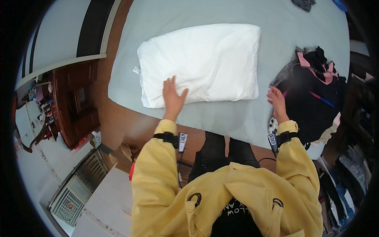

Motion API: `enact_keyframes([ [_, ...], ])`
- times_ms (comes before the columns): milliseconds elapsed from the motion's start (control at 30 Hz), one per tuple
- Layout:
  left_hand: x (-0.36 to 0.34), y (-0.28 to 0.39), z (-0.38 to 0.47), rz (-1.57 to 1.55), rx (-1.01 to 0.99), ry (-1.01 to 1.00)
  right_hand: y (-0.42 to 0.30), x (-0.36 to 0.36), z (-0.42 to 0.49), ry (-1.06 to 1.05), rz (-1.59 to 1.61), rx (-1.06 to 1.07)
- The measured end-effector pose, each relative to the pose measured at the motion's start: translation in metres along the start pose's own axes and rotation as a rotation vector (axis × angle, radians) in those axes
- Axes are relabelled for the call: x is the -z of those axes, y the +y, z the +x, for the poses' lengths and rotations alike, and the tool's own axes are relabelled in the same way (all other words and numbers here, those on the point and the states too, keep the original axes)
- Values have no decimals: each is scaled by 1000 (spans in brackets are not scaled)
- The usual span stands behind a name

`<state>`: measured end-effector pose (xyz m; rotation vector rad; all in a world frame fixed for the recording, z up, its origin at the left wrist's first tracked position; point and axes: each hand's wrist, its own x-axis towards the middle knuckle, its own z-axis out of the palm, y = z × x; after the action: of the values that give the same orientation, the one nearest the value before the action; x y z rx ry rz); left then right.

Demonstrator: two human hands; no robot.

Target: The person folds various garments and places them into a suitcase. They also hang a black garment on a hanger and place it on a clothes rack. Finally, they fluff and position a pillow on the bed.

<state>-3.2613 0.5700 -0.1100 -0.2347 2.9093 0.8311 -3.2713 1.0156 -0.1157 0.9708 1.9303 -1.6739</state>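
A white pillow (204,65) lies flat on a bed with a pale green-grey sheet (165,17). A small white tag (136,70) sticks out from the pillow's left edge. My left hand (173,96) is over the pillow's lower left part, fingers spread and nothing gripped; whether the palm presses on the cloth I cannot tell. To the right of the pillow, my right hand (276,102) holds nothing, with its thumb and fingers apart. It is beside a heap of dark clothes (311,109) with pink trim.
A grey cloth (304,4) lies at the bed's far right. Left of the bed stand a dark wooden dresser (75,100) and a mirror (29,124). Near my left elbow are a cardboard box (120,155) and a white surface (109,195). Clothes (343,189) are piled at the lower right.
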Motion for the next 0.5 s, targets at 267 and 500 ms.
enact_keyframes([
  [267, -70, 74, 65, 40, -44, 52, -96, -194, 20, -212, -671, 1027],
  [500, -71, -31, 125, 405, -8, -240, -83, -194, 138, -190, -1400, 881],
])
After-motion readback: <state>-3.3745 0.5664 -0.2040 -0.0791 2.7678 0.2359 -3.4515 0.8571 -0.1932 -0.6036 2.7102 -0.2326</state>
